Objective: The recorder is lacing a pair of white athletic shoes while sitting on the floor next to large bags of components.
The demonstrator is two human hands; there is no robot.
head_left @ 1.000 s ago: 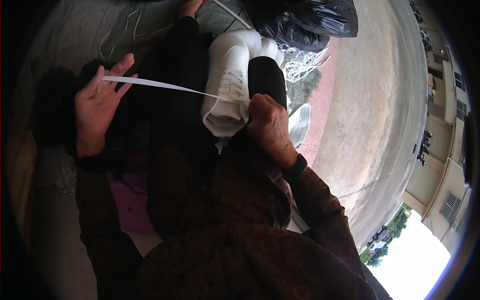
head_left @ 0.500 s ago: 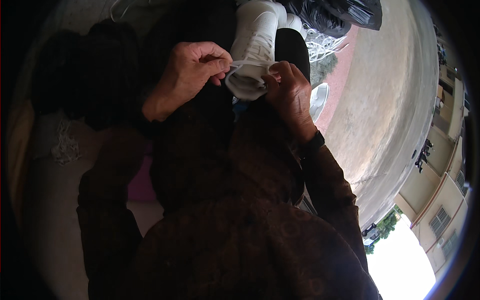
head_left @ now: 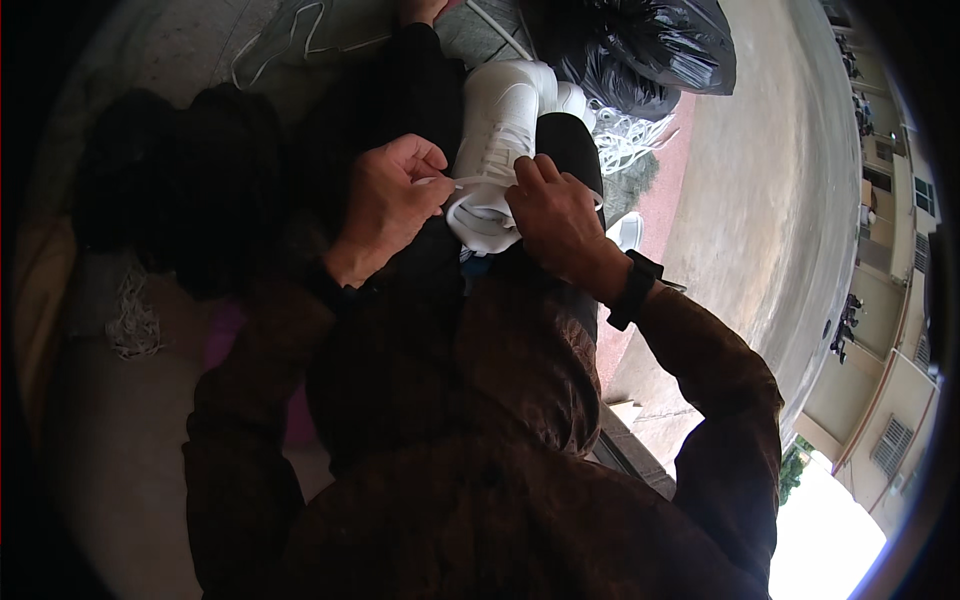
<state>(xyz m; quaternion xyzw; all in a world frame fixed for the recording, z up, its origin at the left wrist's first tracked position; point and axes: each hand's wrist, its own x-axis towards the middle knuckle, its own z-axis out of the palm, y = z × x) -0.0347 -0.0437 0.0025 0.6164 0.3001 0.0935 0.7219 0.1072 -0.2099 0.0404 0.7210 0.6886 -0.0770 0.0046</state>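
Observation:
A white lace-up shoe (head_left: 495, 112) lies across my lap, its toe pointing away and its opening toward me. At the left of the opening, my left hand (head_left: 390, 205) pinches a white shoelace (head_left: 468, 183) between thumb and fingers. My right hand (head_left: 560, 222) is closed over the right side of the shoe's collar, back of the hand up. The lace runs toward its fingers, whose tips are hidden; the grip looks to be on the lace. Another white shoe (head_left: 575, 103) shows partly behind the first.
Black plastic bags (head_left: 650, 50) stand beyond the shoe, with a pile of white laces (head_left: 630, 138) beside them. On the right lies another white shoe (head_left: 627, 232). A second lace bundle (head_left: 135, 315) is at the left. Another person's hand (head_left: 422, 10) appears at the top.
The view has shifted, so the shoe appears lower. My right hand has turned knuckles up and come over the collar. The lace, stretched between both hands before, is now partly hidden.

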